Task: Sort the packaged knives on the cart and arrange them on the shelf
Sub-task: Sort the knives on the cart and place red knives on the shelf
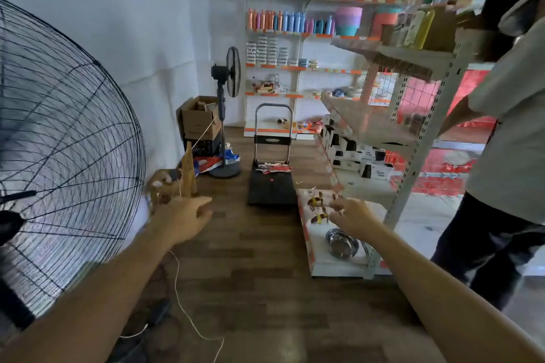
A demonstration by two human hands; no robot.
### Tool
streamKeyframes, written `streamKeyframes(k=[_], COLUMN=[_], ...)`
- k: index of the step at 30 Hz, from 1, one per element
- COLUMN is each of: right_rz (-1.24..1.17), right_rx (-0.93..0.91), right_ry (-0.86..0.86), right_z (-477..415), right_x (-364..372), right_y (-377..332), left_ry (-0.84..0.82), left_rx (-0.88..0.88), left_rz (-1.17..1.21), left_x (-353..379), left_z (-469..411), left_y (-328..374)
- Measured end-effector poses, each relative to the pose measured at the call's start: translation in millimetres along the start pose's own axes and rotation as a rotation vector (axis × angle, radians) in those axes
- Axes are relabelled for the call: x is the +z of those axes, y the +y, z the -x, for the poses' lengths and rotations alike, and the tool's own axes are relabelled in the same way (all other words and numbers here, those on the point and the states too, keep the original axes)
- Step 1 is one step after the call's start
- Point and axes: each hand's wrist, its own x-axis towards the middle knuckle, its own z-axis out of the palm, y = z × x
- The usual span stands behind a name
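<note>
Wooden floor [265,289] | left hand [188,216], right hand [351,215] spread, empty | thin white string [177,283] may trip walk to black platform cart [272,188]

cart [272,186] ahead on floor | shelf [383,127] right | fan [59,141] left

left forearm [103,289]: bare, stretched forward from the lower left | left hand [188,215]: palm down, fingers relaxed and pointing forward, holding nothing | right forearm [427,289]: bare, stretched forward from the lower right | right hand [351,215]: fingers loosely spread, motion-blurred, nothing plainly held | hands well apart
</note>
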Motion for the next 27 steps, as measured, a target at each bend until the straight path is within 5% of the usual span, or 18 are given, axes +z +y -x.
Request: streamKeyframes(k=[12,27], right_rz=[-0.121,-0.106], right_rx=[0.168,0.222], right_ry=[-0.091,-0.19], right_z=[-240,-540], right_x=[78,115], right_y=[-35,-16], left_ry=[-0.282,-0.353], left_rx=[-0.037,-0.039], left_rz=[-0.084,-0.117], left_x=[61,121], left_z=[-244,-557], left_y=[-87,-157])
